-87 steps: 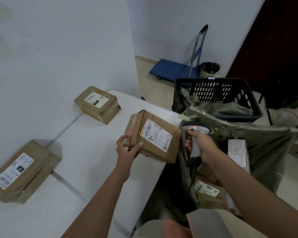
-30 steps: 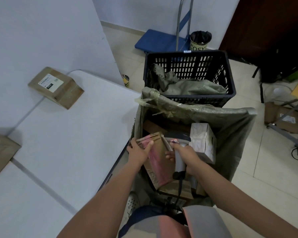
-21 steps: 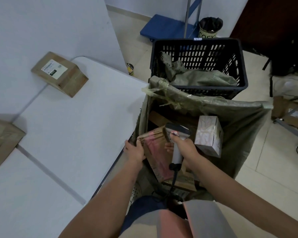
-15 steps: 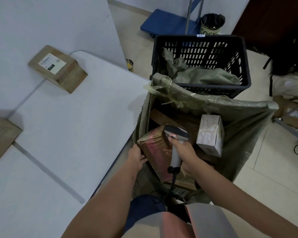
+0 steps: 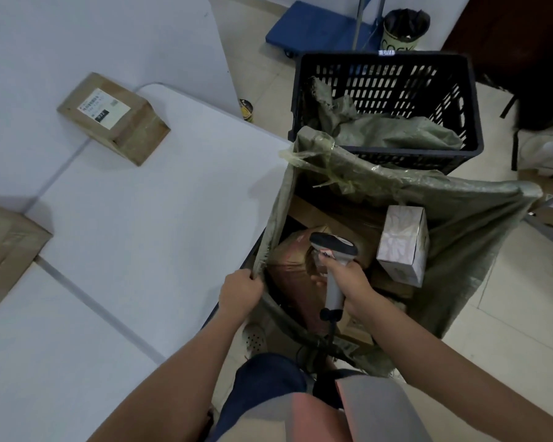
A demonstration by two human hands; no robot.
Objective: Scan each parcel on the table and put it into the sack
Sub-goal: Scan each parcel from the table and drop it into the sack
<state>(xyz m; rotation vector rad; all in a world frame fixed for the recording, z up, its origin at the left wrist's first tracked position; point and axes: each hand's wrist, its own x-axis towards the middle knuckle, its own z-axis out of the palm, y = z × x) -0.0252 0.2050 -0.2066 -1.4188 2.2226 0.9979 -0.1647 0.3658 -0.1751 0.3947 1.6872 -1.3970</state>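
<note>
Two brown cardboard parcels lie on your white tabletop point(image 5: 147, 224): one labelled parcel point(image 5: 114, 118) far back against the wall, and one taped parcel point(image 5: 5, 250) at the left edge, partly out of view. They sit well apart. Inside the open grey-green woven sack point(image 5: 460, 224), just off the tabletop's right edge, lies a brown parcel with pinkish tape point(image 5: 296, 272), along with a white patterned carton point(image 5: 403, 245) standing upright and more flat cardboard boxes beneath, too crowded to count.

Your left hand point(image 5: 240, 293) is clenched on the sack's near rim, fingers curled round the coarse fabric. Your right hand point(image 5: 348, 279) is wrapped round the grip of one grey handheld barcode scanner point(image 5: 332, 250), its dark head over the sack's mouth and its cable hanging below.

Behind the sack stands one black plastic slotted crate point(image 5: 387, 74) holding crumpled green sacking. Further back on the tiled floor are one blue platform trolley point(image 5: 313, 27) and one small bin with a black liner point(image 5: 403, 27).
</note>
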